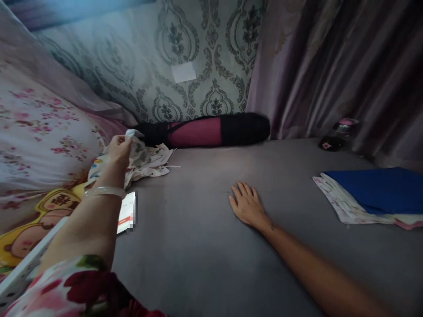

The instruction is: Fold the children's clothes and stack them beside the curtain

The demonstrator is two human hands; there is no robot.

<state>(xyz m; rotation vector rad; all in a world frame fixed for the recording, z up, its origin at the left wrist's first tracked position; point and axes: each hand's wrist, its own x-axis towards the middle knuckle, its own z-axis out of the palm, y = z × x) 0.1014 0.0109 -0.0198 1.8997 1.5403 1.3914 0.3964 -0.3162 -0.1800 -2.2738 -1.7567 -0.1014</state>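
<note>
My left hand (119, 149) reaches out to the far left and is closed on a pale patterned cloth (140, 154), pinching a bit of it between thumb and fingers. The rest of that cloth lies crumpled around and beyond the hand, so its shape cannot be told. My right hand (246, 204) rests palm down on the grey sheet (198, 211), fingers spread, holding nothing. Beside my left forearm lies a phone (127, 213) with a lit screen, partly hidden by the arm.
A black and maroon long bag (194, 132) lies against the patterned wall. Folded cloths, a blue one (386, 189) on top, sit at the right. Near the curtain (297, 79) stands a dark object with a pink top (335, 134). At left are a floral fabric (42, 132) and a yellow cushion (24, 237).
</note>
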